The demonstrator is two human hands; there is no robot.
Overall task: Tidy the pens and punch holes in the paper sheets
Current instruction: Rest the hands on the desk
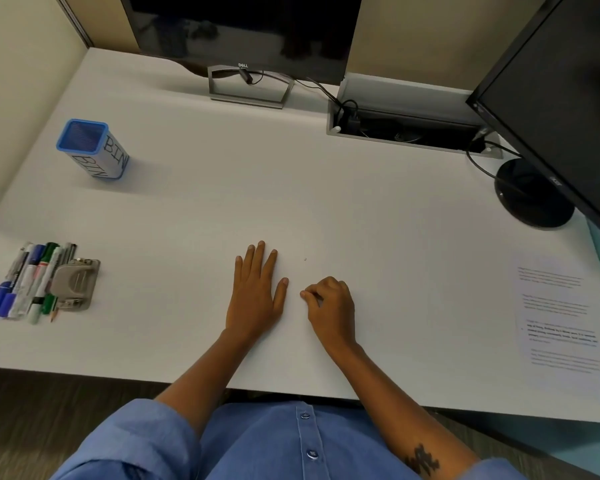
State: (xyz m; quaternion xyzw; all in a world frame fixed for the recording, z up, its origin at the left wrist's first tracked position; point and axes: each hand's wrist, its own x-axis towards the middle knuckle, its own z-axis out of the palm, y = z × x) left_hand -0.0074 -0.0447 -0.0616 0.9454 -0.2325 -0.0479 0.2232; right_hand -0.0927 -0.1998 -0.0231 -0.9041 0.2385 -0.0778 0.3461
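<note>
Several pens and markers [28, 280] lie in a tight row at the near left of the white desk [205, 188]. A grey hole punch [72, 285] sits against their right side. A blue cup labelled BIN [92, 148] stands further back on the left. Printed paper sheets [561, 323] lie at the near right edge. My left hand [255, 292] rests flat on the desk's middle, fingers straight. Just to its right, my right hand [329, 303] rests on the desk with fingers curled under, holding nothing that I can see.
A Dell monitor [243, 26] on a metal stand is at the back centre. A second black monitor [561, 109] with a round base stands at the right. An open cable tray [402, 128] with wires is set into the desk behind.
</note>
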